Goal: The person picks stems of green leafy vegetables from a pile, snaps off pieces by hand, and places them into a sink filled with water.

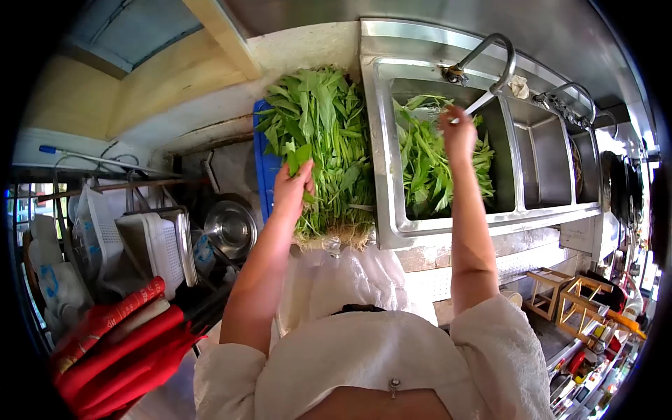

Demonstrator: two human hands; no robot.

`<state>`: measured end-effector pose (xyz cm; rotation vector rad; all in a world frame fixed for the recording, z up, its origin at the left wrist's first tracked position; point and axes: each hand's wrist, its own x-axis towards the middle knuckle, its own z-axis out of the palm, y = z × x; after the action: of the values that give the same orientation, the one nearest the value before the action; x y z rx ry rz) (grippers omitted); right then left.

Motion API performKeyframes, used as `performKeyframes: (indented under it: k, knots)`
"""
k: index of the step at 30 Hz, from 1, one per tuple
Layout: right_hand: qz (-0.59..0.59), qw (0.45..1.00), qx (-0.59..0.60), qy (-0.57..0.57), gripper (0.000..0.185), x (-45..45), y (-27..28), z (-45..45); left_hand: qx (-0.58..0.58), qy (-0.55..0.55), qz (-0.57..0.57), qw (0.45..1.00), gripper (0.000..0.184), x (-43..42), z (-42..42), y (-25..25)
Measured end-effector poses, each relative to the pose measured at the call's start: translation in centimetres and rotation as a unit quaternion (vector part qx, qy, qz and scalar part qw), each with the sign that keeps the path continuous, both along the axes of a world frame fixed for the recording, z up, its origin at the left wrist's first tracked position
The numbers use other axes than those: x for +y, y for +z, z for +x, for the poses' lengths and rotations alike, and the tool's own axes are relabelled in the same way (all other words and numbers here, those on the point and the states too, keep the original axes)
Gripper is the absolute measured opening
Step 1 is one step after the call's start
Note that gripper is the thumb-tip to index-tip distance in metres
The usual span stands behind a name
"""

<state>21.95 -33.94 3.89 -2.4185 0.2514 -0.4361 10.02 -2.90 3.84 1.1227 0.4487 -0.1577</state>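
Note:
A large pile of leafy greens (325, 140) with roots toward me lies on a blue tray (265, 171) left of the sink. My left hand (294, 185) is closed on a few green leaves at the pile's left side. Over the left basin of the steel sink (388, 189), my right hand (458, 129) is closed around the white hose end (479, 103) hanging from the curved faucet (505, 59). Below it, more loose greens (427, 168) lie in the basin, where some water shows near the back.
Two narrower basins (539, 150) and a second faucet (577, 87) are to the right. At the left stand white baskets (157, 245), a steel bowl (229, 227) and red bags (126, 350). Wooden stools (577, 301) stand at the lower right.

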Motion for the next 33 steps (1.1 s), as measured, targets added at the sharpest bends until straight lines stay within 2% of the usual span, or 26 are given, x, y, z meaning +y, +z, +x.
performKeyframes:
  k: [1, 2, 4, 6, 7, 8, 11, 12, 13, 14, 16, 17, 18, 20, 22, 24, 25, 26, 29, 32, 33]
  knots:
    - [-0.16, 0.983, -0.016, -0.089, 0.04, -0.4, 1.6, -0.8, 0.005, 0.028, 0.027, 0.999, 0.015, 0.6, -0.8, -0.4]
    - [-0.149, 0.983, 0.028, -0.1, 0.052, -0.7, 2.8, -1.2, 0.012, 0.056, 0.054, 0.997, 0.015, 1.3, -1.8, -0.8]
    - [-0.189, 0.978, -0.026, -0.082, 0.036, -1.7, 0.3, -1.2, 0.035, 0.077, 0.049, 0.995, 0.018, 2.8, -3.8, -2.1]
    - [-0.182, 0.964, 0.19, -0.034, 0.023, -2.4, -3.6, -0.4, 0.106, 0.113, 0.015, 0.988, 0.018, 4.2, -5.8, -3.1]
    - [-0.176, 0.975, 0.135, 0.006, 0.022, -2.7, -6.5, -0.7, 0.106, 0.116, 0.015, 0.987, 0.018, 4.7, -6.8, -3.6]
    - [-0.178, 0.955, 0.236, 0.017, 0.023, -2.5, -7.9, -0.5, 0.121, 0.123, 0.004, 0.985, 0.018, 5.1, -7.9, -4.1]
    - [-0.173, 0.959, 0.223, 0.008, 0.028, -2.7, -15.8, -0.6, 0.149, 0.132, -0.004, 0.98, 0.019, 5.9, -10.9, -5.5]
    - [-0.206, 0.937, 0.281, 0.036, 0.032, -2.9, -19.4, -0.4, 0.155, 0.129, -0.004, 0.98, 0.02, 5.9, -11.3, -5.9]
    - [-0.237, 0.908, 0.34, 0.064, 0.037, -2.1, -19.8, -0.7, 0.162, 0.138, 0.008, 0.977, 0.021, 5.7, -11.6, -6.0]
    - [-0.258, 0.898, 0.347, 0.083, 0.034, -1.3, -20.3, -1.4, 0.168, 0.136, 0.012, 0.976, 0.021, 5.6, -12.2, -6.2]
    - [-0.23, 0.849, 0.473, 0.059, 0.034, 0.9, -18.5, -1.1, 0.194, 0.124, 0.041, 0.972, 0.02, 5.2, -12.1, -6.6]
    - [-0.276, 0.835, 0.467, 0.092, 0.035, 0.4, -19.7, -1.2, 0.216, 0.13, 0.042, 0.967, 0.02, 4.7, -12.0, -6.5]
    - [-0.277, 0.833, 0.47, 0.093, 0.035, 0.2, -19.5, -1.2, 0.219, 0.129, 0.042, 0.966, 0.02, 4.3, -11.9, -6.7]
    - [-0.276, 0.793, 0.534, 0.104, 0.033, 0.0, -18.7, -0.7, 0.226, 0.121, 0.072, 0.964, 0.02, 3.6, -11.6, -7.0]
    - [-0.289, 0.802, 0.512, 0.106, 0.032, -1.8, -19.6, 0.3, 0.227, 0.127, 0.053, 0.964, 0.019, 3.2, -11.4, -7.4]
    - [-0.047, 0.868, 0.475, 0.137, 0.033, -4.6, -19.6, 1.7, 0.214, 0.112, 0.068, 0.968, 0.019, 2.5, -10.9, -7.3]
    - [0.118, 0.884, 0.434, 0.124, 0.032, -5.7, -19.0, 2.0, 0.215, 0.111, 0.065, 0.968, 0.019, 2.3, -10.8, -7.2]
    - [0.28, 0.876, 0.38, 0.105, 0.033, -6.9, -18.6, 2.3, 0.204, 0.109, 0.06, 0.971, 0.019, 2.0, -10.5, -7.2]
    - [0.464, 0.794, 0.38, 0.096, 0.031, -9.7, -16.6, 3.7, 0.196, 0.098, 0.055, 0.974, 0.02, 1.5, -9.6, -7.5]
    - [0.491, 0.792, 0.361, 0.041, 0.029, -8.7, -14.0, 3.7, 0.195, 0.091, 0.06, 0.975, 0.017, 1.0, -9.1, -8.3]
    - [0.497, 0.789, 0.355, 0.07, 0.031, -9.5, -15.4, 4.0, 0.2, 0.093, 0.065, 0.973, 0.017, 0.9, -9.0, -8.5]
